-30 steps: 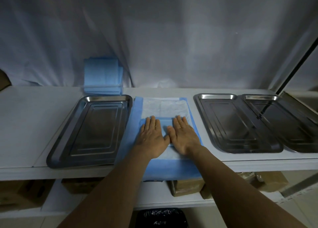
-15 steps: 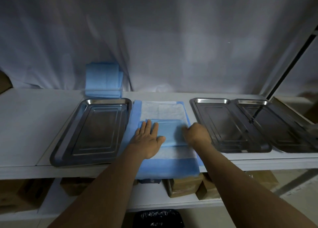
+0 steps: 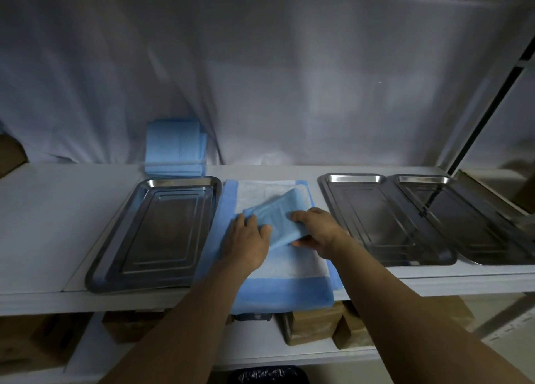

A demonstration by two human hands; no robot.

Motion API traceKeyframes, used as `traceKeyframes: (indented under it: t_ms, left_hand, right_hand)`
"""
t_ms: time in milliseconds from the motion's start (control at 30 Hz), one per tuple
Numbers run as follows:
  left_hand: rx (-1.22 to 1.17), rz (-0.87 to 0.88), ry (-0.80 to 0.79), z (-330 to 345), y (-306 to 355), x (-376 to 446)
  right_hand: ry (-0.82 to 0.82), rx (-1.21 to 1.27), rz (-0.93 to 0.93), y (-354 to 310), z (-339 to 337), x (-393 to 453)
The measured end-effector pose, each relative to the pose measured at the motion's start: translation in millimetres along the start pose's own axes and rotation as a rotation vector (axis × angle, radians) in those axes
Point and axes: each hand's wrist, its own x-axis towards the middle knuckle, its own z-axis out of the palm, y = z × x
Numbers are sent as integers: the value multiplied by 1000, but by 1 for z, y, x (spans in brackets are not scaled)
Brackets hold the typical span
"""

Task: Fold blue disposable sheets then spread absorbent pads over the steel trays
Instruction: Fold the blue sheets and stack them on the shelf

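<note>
- Folded blue sheet (image 3: 278,220): centre frame, lifted off the absorbent pad (image 3: 292,265); light, limp (likely slippery).
- Right hand (image 3: 320,233) grasps its right edge; left hand (image 3: 246,238) pinches its left.
- Grip at folded edges.

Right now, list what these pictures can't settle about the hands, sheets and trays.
- Head view: the right hand grips the folded blue sheet; its layer count is hidden by the fold.
- Left hand: palm and fingertips are under its own back, so its touch on the sheet and the spread pad beneath is unclear.
- Rightmost steel tray: cut off by the right edge.
- Blue stack behind the left tray: count too dim.
</note>
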Motion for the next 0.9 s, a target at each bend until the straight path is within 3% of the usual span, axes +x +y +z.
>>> traceKeyframes:
  t_ms: [133,300,367,467,567,733,900]
  left_hand:
    - [-339,-171,166,-16,10,13]
    - [-1071,-337,65,-34,11,40]
    - [-1174,-372,113,-38,10,50]
    - [-975,-286,278,-37,5,71]
    - [-952,-169,279,-37,8,96]
    - [-901,-129,173,-49,11,154]
    - [-626,-175,337,-45,10,190]
  right_hand:
    - [-20,214,-95,-8,1,9]
    - [-40,346,-124,-19,1,29]
    - [-2,262,-101,-20,3,38]
    - [142,160,-134,-23,10,56]
    - [280,94,-257,-37,17,80]
    - [262,0,-319,-67,23,122]
    - [290,-269,-381,-71,28,172]
